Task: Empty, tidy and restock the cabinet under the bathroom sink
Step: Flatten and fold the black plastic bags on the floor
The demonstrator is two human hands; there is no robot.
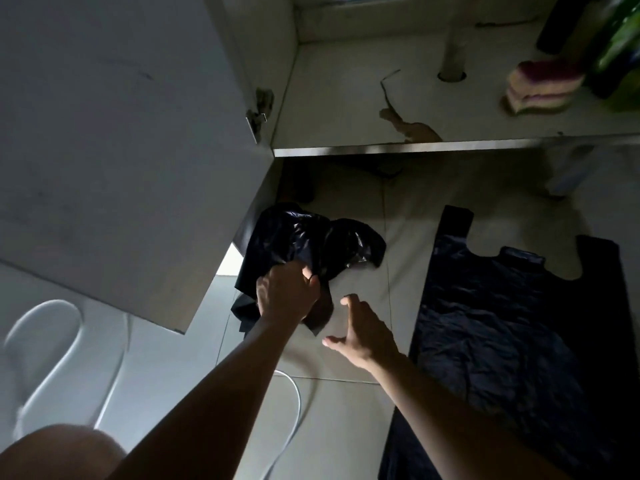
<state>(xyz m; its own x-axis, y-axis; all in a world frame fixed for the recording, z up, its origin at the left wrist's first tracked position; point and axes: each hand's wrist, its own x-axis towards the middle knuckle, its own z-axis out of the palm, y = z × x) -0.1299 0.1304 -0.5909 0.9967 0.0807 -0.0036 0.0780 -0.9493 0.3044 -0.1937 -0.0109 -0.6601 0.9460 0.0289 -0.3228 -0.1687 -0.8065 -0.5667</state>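
I count two black plastic bags: one crumpled bag (311,237) and one flat bag (502,323). Two hands are mine, my left hand (287,292) and my right hand (367,334). In the cabinet I count one drain pipe (453,46), one stack of sponges (543,86), one dark bottle (557,22) and one blurred green container (620,46). I also count one cabinet door (114,133), one hinge (258,112) and one white cable (294,403).

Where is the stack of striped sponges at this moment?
In the head view, the stack of yellow-and-purple sponges lies on the cabinet floor at upper right, between the white drain pipe and a blurred green container.
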